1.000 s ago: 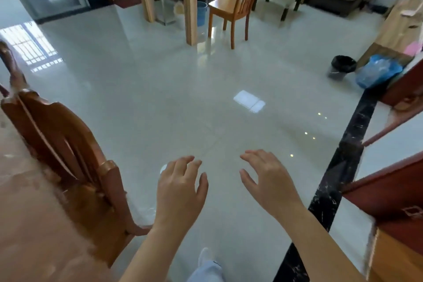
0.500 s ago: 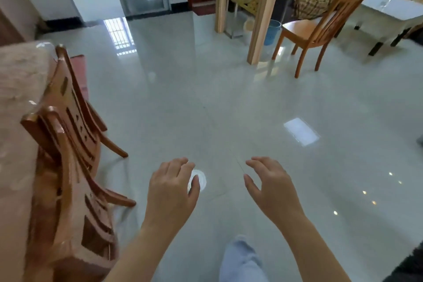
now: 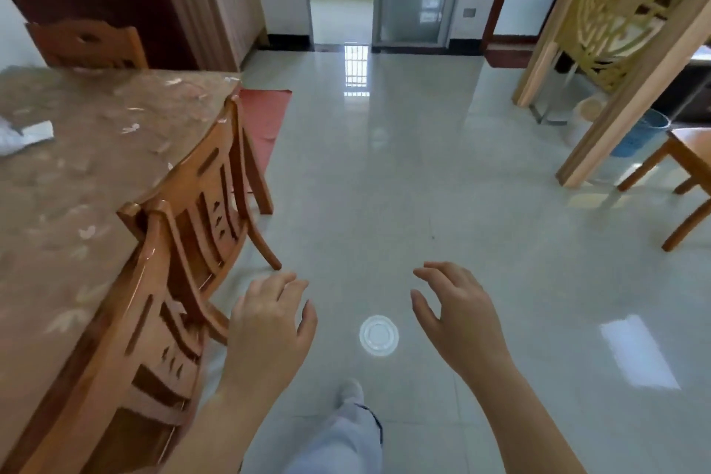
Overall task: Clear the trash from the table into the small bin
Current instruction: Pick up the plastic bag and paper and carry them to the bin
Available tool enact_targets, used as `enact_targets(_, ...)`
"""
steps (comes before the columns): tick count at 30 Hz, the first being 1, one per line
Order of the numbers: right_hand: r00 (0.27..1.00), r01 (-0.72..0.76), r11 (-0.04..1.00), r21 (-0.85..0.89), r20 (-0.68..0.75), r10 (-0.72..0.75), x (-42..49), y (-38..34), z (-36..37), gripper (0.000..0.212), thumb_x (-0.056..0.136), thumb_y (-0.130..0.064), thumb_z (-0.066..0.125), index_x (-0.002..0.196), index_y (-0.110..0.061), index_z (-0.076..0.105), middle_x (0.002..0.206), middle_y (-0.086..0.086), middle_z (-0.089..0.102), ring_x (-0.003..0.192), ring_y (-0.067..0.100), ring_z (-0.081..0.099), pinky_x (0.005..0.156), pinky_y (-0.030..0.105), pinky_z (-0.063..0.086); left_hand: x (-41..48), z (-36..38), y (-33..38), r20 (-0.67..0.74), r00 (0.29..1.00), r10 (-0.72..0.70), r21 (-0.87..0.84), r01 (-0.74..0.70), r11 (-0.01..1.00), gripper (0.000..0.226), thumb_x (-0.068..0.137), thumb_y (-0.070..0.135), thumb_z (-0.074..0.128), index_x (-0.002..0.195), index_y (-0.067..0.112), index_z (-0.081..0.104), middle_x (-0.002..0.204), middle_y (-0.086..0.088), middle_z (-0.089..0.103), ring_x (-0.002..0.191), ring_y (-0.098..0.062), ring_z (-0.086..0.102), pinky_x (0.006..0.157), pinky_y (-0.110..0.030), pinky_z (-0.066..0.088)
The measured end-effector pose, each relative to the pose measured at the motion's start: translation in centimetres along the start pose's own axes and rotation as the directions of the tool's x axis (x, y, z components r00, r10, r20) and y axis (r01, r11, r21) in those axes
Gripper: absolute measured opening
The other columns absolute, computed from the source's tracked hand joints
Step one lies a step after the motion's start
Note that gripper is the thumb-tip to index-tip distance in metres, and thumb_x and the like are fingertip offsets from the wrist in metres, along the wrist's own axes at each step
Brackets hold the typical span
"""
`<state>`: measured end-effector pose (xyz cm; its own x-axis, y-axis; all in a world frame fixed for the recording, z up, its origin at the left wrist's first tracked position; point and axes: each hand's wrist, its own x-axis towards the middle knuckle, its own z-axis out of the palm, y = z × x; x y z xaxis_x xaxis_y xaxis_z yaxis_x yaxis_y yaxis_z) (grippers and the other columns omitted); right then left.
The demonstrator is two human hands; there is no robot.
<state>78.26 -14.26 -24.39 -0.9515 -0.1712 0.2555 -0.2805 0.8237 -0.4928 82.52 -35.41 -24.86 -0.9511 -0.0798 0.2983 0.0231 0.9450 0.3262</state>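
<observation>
One lid [image 3: 378, 335] left of right hand [image 3: 459, 323]

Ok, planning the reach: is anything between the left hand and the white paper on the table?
Yes. Two wooden chairs stand along the table edge, their backs between the left hand and the white paper at the table's far left.

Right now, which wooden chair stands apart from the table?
The chair at the picture's right edge, near the lattice screen; the other three stand by the table.
</observation>
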Motion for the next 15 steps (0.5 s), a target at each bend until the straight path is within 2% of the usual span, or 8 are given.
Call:
enact_targets(6,0.991,0.115,0.993,-0.014,0.075,-0.114,13.1,2.0,3.5,0.022,0.075,-0.008,0.069,0.096,-0.004,0.066,0.098,0.013,0.069,0.09,0.034,0.063,0.078,0.042,0.052,10.9,4.6,-2.0,-0.058,0.99,-0.128,0.013,0.129,0.991,0.02,0.076,0.012,0.069,0.096,0.005,0.067,0.097,-0.012,0.069,0.09,-0.03,0.063,0.077,-0.042,0.051)
enact_targets(15,0.962,0.238,0.971,0.031,0.131,-0.24,33.6,1.2,8.1,0.023,0.078,-0.011,0.067,0.099,-0.005,0.065,0.101,0.012,0.068,0.093,0.032,0.062,0.078,0.042,0.051,28.0,6.9,-6.9,-0.118,0.964,-0.237,0.054,0.244,0.968,0.024,0.074,0.016,0.071,0.097,0.01,0.067,0.097,-0.008,0.069,0.091,-0.025,0.062,0.078,-0.038,0.049)
